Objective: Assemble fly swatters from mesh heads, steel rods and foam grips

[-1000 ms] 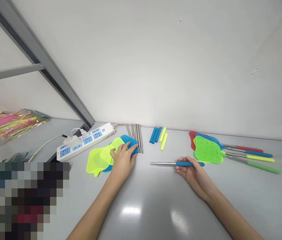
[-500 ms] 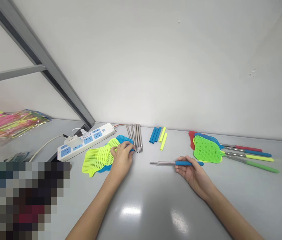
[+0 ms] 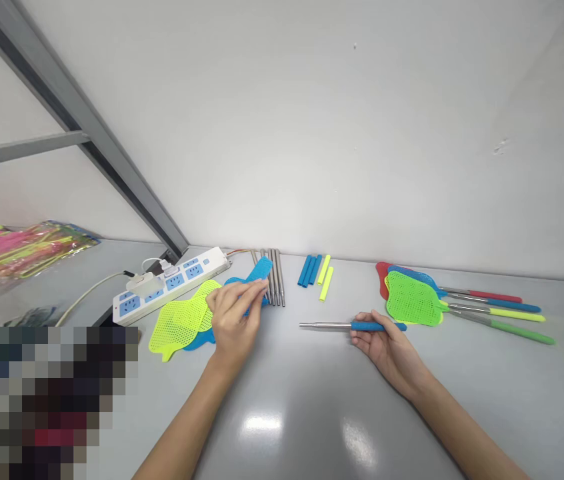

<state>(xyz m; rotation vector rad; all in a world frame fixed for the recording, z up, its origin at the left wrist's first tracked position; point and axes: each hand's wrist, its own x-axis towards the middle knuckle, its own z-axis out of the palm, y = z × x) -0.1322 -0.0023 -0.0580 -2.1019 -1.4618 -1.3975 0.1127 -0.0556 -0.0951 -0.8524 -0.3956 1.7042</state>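
Note:
My left hand (image 3: 236, 320) is closed on a blue fly swatter head (image 3: 261, 267), whose perforated end tilts up past the fingers. Yellow-green swatter heads (image 3: 175, 323) and more blue mesh lie beneath and left of this hand. Between the fingers of my right hand (image 3: 387, 350) is a telescopic metal rod (image 3: 326, 325) with a blue handle sleeve (image 3: 369, 327), held level and pointing left. Several bare metal rods (image 3: 277, 277) lie just beyond my left hand.
Blue sleeves (image 3: 309, 271) and yellow sleeves (image 3: 326, 283) lie near the wall. At right are several assembled swatters, a green one (image 3: 415, 300) on top. A power strip (image 3: 172, 285) with plugs sits at left, near bagged colourful items (image 3: 27, 250) and a metal frame post (image 3: 112, 173).
My left hand has drawn back slightly to the left, raising a blue swatter head from the pile. The yellow-green heads have shifted left. My right hand keeps the rod almost still.

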